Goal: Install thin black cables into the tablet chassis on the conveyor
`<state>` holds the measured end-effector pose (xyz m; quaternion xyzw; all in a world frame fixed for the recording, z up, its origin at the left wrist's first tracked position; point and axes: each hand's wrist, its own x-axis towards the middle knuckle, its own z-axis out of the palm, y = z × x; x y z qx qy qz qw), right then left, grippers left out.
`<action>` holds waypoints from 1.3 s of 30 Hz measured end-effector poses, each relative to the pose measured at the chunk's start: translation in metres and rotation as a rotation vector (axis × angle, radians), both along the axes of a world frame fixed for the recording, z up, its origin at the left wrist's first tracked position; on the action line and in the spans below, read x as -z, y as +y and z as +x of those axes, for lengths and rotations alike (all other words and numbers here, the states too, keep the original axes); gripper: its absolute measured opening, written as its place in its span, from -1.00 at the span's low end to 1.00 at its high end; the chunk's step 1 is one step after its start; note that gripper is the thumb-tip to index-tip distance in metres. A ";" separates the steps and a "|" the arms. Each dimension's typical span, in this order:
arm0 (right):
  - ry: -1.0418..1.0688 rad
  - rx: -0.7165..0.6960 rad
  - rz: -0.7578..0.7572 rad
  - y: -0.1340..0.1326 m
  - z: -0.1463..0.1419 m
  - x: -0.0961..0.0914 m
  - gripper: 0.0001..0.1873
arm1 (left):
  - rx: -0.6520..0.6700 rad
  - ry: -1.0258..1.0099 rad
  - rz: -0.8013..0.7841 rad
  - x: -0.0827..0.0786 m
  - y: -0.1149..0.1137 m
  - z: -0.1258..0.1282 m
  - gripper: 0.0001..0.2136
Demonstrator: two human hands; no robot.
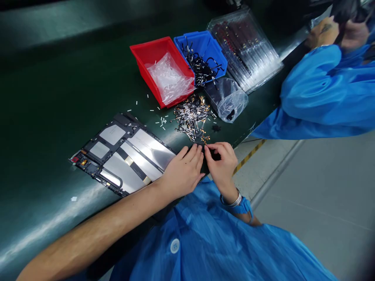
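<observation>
My left hand lies palm down at the table's front edge, with its fingers stretched forward beside the right corner of an opened tablet-like device. This device shows silver battery plates and black boards. Close by, my right hand pinches with thumb and forefinger at the near end of a loose pile of small cables with silver strips and gold-coloured ends. Whatever sits between those fingertips is too small to make out. Small white strips lie scattered left of the pile.
Behind the pile stand a red bin with a clear bag of small pieces and a blue bin of black cables. To their right are clear plastic trays and a plastic bag. A co-worker's blue sleeve is at far right.
</observation>
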<state>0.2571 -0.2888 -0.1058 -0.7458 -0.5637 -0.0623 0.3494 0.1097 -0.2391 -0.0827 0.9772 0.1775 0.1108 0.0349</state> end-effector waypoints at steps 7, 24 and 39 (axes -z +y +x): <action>-0.315 -0.075 -0.145 -0.016 -0.007 -0.014 -0.80 | 0.028 0.076 0.008 -0.002 -0.001 0.002 -0.48; -0.014 -0.060 -0.174 -0.021 -0.001 -0.016 -0.78 | 0.028 0.171 0.059 -0.006 0.000 0.003 -0.49; 0.170 -0.255 -0.056 -0.003 0.022 -0.005 -0.88 | 0.031 0.184 0.026 -0.009 0.001 0.003 -0.51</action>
